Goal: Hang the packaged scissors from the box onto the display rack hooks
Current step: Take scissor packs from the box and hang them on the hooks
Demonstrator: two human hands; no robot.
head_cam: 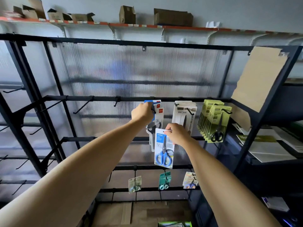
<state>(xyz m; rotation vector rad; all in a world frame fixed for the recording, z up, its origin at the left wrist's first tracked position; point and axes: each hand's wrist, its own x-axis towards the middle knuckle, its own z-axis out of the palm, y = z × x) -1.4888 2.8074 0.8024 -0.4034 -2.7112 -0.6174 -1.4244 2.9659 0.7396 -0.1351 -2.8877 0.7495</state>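
Note:
My left hand [142,113] grips the top of a blue-and-white scissors pack [156,112] at a hook on the upper bar of the black display rack [91,98]. My right hand [176,132] pinches the top edge of a second pack with blue-handled scissors [164,149], which hangs free below and in front of the first pack. A green corner of the box [174,224] shows at the bottom edge.
Right of the hands hang grey-white packs [184,115] and yellow-green packs [214,122]. Three small packs [164,181] hang on a lower bar. Bare hooks [82,107] stick out to the left. Cardboard boxes [173,17] stand on a top shelf; a cardboard sheet [259,77] leans at right.

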